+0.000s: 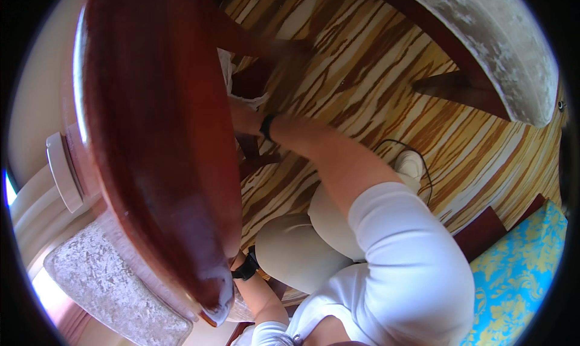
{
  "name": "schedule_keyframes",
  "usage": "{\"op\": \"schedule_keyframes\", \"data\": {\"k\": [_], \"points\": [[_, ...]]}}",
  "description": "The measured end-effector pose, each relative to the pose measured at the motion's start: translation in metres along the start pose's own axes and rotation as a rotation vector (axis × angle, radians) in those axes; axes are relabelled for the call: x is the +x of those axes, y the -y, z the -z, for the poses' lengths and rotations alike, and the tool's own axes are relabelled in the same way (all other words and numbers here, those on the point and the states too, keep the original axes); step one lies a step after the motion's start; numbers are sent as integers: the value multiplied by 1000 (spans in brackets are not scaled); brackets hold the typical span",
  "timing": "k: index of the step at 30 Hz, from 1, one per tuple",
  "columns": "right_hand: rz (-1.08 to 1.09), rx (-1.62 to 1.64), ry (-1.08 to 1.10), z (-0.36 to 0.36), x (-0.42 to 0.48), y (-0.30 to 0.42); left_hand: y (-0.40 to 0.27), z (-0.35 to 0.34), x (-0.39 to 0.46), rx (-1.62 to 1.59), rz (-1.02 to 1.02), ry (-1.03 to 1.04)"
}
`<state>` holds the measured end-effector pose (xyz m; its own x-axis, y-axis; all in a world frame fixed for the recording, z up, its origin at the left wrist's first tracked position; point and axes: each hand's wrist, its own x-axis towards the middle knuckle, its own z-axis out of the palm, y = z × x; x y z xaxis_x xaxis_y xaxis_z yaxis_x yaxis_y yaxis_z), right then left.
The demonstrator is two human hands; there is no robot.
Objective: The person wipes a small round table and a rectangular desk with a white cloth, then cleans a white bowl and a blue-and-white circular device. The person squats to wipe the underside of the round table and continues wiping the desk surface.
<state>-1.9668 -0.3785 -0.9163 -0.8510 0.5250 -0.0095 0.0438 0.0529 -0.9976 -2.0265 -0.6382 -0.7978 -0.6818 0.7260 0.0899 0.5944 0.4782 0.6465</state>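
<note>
A glossy dark red wooden table (167,142) fills the left of the head view, its edge close to the camera. My right hand (244,115) reaches in behind that edge, past a black wristband; only its back part shows and the fingers are hidden. White cloth or thin plastic (226,69) hangs just above it by the table's underside. Lower down, my left hand (238,259) also passes behind the edge, beyond a black wrist-worn watch (246,268). Its fingers are hidden too, so what either hand touches cannot be seen.
Striped brown and cream carpet (362,74) lies below. A grey velvety seat (503,42) with dark wooden legs stands upper right, and a blue-and-gold patterned upholstered seat (516,273) lower right. A grey cushioned chair back (113,278) is lower left. A thin dark cable (428,169) curves round my white shoe (410,164).
</note>
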Motion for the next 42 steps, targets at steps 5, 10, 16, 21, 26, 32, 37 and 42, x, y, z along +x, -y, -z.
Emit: {"op": "schedule_keyframes", "data": {"k": [5,10,16,21,26,32,37,42], "points": [[458,-530,-243,19,2,-64,-10,-8,5,-41,33,40],[429,-948,-489,32,-16,-66,-19,-16,-3,-177,30,7],[246,-1108,-381,-11,36,-61,9,6,-6,419,24,-12],[201,-900,-469,-74,112,-102,0,14,0,281,83,2],[518,-593,-504,-82,123,-84,-7,23,-4,203,119,56],[32,-484,-60,-80,130,-58,-13,24,-3,174,190,123],[400,-742,1,-81,95,-82,-28,17,4,165,264,163],[476,-693,293,-64,-7,-54,-49,9,5,79,177,181]]}}
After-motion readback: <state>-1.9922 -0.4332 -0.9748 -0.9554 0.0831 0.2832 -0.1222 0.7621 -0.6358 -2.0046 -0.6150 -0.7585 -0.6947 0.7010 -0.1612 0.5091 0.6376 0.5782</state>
